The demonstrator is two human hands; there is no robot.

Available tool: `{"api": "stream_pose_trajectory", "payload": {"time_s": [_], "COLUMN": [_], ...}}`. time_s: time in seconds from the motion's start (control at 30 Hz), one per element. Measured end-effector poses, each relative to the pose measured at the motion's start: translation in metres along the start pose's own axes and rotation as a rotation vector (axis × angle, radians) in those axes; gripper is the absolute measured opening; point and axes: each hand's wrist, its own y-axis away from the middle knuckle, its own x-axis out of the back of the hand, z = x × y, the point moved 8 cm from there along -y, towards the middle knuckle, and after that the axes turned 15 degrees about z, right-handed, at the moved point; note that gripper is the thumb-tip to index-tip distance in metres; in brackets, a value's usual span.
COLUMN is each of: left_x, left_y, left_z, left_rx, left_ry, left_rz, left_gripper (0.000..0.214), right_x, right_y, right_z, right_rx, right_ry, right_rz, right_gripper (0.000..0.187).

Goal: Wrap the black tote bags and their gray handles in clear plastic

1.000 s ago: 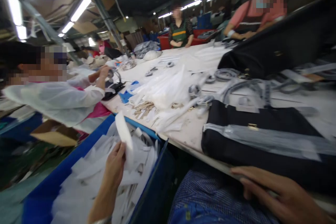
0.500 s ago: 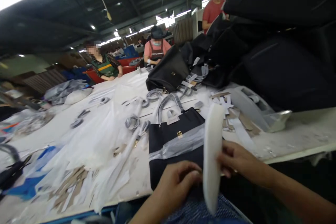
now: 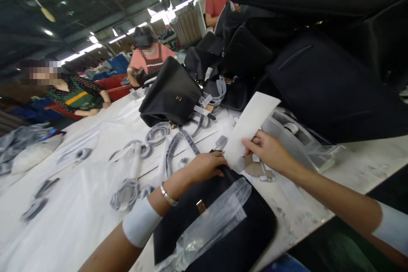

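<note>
R hand [image 3: 267,148]: fingers pinched on wht strip [image 3: 255,114], nr top of blk bag [image 3: 255,216]. L hand [image 3: 204,168] at bag's top edge, fingers bent, can't tell if gripping. Bag on table [image 3: 360,170], clear plastic [image 3: 216,221] across front.
</note>
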Motion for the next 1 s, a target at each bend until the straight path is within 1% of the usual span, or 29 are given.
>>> {"api": "stream_pose_trajectory", "payload": {"time_s": [0.1,0.17,0.27,0.37,0.4,0.43,0.47,0.53,0.57,0.6,0.67,0.7,0.73,0.77,0.8,0.87,0.9,1.0], "left_x": [0.008,0.012,0.017,0.016,0.015,0.013,0.011,0.008,0.007,0.007,0.007,0.007,0.007,0.007,0.007,0.007,0.008,0.009], "left_y": [0.008,0.015,0.025,0.03,0.031,0.032,0.033,0.036,0.038,0.04,0.045,0.046,0.048,0.049,0.049,0.049,0.048,0.048], "left_z": [0.003,0.005,0.008,0.011,0.011,0.012,0.012,0.011,0.01,0.009,0.008,0.007,0.006,0.006,0.006,0.006,0.006,0.006], "left_rx": [0.005,0.025,0.035,0.034,0.033,0.033,0.034,0.045,0.052,0.059,0.069,0.074,0.075,0.075,0.07,0.064,0.065,0.081], "left_ry": [0.076,0.108,0.12,0.13,0.136,0.143,0.148,0.148,0.145,0.143,0.141,0.142,0.145,0.15,0.158,0.177,0.187,0.208], "left_rz": [0.057,0.106,0.185,0.23,0.241,0.254,0.27,0.306,0.327,0.345,0.378,0.391,0.402,0.412,0.425,0.468,0.495,0.568], "left_gripper": [0.028,0.021,0.015,0.012,0.011,0.01,0.01,0.011,0.012,0.013,0.015,0.016,0.016,0.016,0.016,0.014,0.013,0.01], "right_x": [-0.015,-0.026,-0.046,-0.069,-0.074,-0.076,-0.077,-0.073,-0.067,-0.059,-0.036,-0.025,-0.016,-0.012,-0.013,-0.02,-0.024,-0.038], "right_y": [-0.003,0.0,0.012,0.035,0.041,0.044,0.046,0.046,0.045,0.043,0.043,0.048,0.057,0.07,0.085,0.114,0.125,0.143], "right_z": [-0.005,-0.009,-0.015,-0.014,-0.012,-0.011,-0.009,-0.011,-0.013,-0.013,-0.008,-0.001,0.008,0.017,0.025,0.037,0.04,0.049], "right_rx": [-0.002,0.002,0.036,0.066,0.067,0.064,0.064,0.081,0.086,0.086,0.056,0.012,-0.05,-0.12,-0.188,-0.306,-0.354,-0.478], "right_ry": [0.005,0.035,0.075,0.129,0.169,0.209,0.243,0.246,0.217,0.189,0.18,0.19,0.194,0.18,0.145,0.041,-0.006,-0.111], "right_rz": [-0.114,-0.235,-0.48,-0.811,-0.898,-0.953,-0.978,-0.956,-0.9,-0.81,-0.575,-0.484,-0.44,-0.447,-0.494,-0.593,-0.621,-0.632], "right_gripper": [0.021,0.02,0.016,0.011,0.009,0.008,0.007,0.008,0.009,0.012,0.019,0.021,0.023,0.025,0.026,0.027,0.027,0.032]}}
